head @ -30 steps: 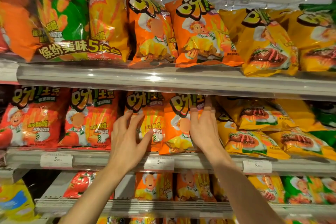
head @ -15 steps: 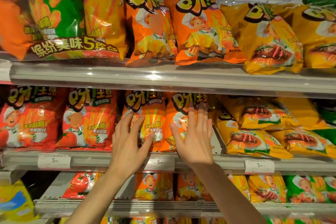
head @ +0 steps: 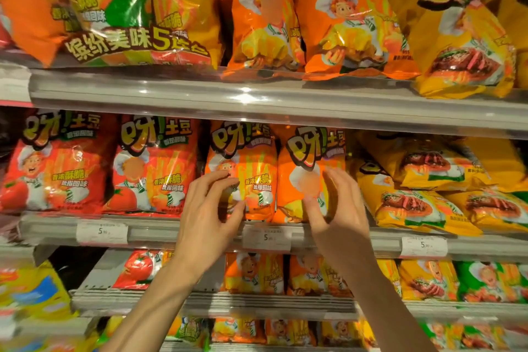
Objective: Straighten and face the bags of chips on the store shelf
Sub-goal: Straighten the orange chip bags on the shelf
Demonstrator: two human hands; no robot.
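Observation:
Two orange chip bags stand side by side, fronts out, on the middle shelf (head: 171,233): the left orange bag (head: 253,168) and the right orange bag (head: 310,151). My left hand (head: 205,217) hovers in front of the left bag's lower left corner, fingers loosely curved, gripping nothing that I can see. My right hand (head: 340,214) is at the right bag's lower right part with thumb and fingers spread and bent, at most touching its face. Both hands hide the bags' lower corners.
Red tomato bags (head: 154,168) stand upright to the left. Yellow steak-flavour bags (head: 405,208) lie tilted and stacked to the right. The upper shelf (head: 257,100) carries larger orange and yellow bags; a price tag (head: 267,237) sits on the rail below my hands. Lower shelves hold more bags.
My right hand came down from the top of the right orange bag to its lower part. Both hands drew slightly back and their fingers curved. The right orange bag now stands straighter.

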